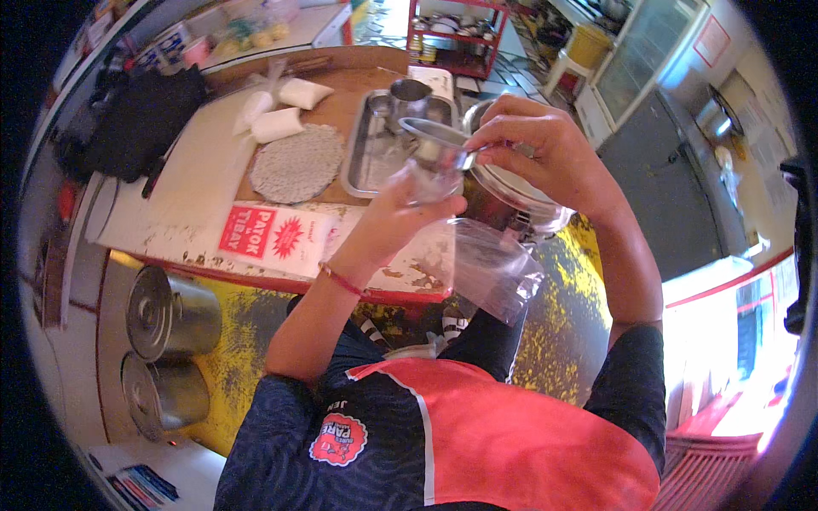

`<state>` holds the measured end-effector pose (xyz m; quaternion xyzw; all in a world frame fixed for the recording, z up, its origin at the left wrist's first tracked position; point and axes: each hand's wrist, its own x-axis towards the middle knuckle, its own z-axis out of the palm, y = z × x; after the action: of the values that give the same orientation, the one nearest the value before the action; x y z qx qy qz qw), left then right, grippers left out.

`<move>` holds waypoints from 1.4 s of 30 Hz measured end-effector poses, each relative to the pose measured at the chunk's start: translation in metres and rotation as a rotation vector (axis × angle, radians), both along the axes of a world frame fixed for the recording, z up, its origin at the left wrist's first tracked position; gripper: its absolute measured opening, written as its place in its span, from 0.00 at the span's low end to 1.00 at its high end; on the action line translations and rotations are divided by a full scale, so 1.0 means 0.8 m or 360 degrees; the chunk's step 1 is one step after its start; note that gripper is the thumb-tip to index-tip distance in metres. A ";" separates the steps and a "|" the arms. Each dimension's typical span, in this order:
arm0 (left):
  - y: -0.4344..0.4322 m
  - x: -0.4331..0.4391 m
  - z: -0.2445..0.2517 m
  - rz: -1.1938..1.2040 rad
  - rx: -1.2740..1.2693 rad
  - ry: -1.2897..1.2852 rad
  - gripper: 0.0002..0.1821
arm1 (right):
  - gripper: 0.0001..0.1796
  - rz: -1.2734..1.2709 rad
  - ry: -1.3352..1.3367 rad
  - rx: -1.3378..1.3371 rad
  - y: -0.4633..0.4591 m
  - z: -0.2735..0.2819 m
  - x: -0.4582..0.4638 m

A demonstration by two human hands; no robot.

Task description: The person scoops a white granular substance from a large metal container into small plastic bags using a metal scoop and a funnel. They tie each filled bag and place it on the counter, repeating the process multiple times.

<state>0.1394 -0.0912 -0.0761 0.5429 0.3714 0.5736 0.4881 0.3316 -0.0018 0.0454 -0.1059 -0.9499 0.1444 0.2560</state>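
Note:
My right hand (pixel 530 144) grips the handle of a small metal cup or scoop (pixel 438 137), tilted over my left hand. In my left hand (pixel 415 204) is the gathered mouth of a clear plastic bag (pixel 495 262), whose body hangs over the table's edge. Behind the cup, a steel cup (pixel 409 99) stands in a metal tray (pixel 361 144). A large metal pot (pixel 524 198) is beneath my right hand. Filled white plastic packets (pixel 276 125) lie by a round textured mat (pixel 297 163). What the tilted cup holds is unclear.
A printed plastic pack (pixel 275 235) lies along the worn white table's front edge (pixel 409 287). A black bag (pixel 147 121) rests at the left. Two lidded metal pots (pixel 172 313) are below the table. A red shelf rack (pixel 457 38) and a white stool (pixel 565 70) stand farther back.

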 end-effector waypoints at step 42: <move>-0.068 -0.052 -0.154 0.0754 0.0516 0.1171 0.08 | 0.07 -0.0437 -0.1721 -0.0958 0.381 -0.375 0.057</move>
<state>0.0976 -0.1453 -0.1992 0.6798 0.5391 0.4893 0.0882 0.3770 0.3028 -0.2547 -0.3522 -0.8405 0.2972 -0.2849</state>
